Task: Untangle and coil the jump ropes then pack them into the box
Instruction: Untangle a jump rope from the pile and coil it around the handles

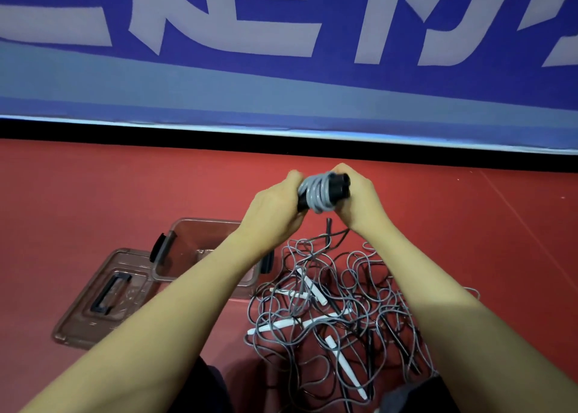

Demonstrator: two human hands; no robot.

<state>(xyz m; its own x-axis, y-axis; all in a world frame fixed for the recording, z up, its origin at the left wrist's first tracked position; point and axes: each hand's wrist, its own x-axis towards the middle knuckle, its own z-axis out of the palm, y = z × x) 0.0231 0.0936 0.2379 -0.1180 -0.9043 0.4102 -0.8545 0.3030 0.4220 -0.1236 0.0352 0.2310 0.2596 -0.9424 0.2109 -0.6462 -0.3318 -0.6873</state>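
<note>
Item: grey cord wound around paired black handles (319,194), gripped by my left hand (275,206) and right hand (359,200) above the tangled grey rope pile (337,306). Risk: loose wrap unwinding before reaching the clear brown plastic box (187,250).

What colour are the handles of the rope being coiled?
Black handles, wrapped in grey cord; head view.
</note>
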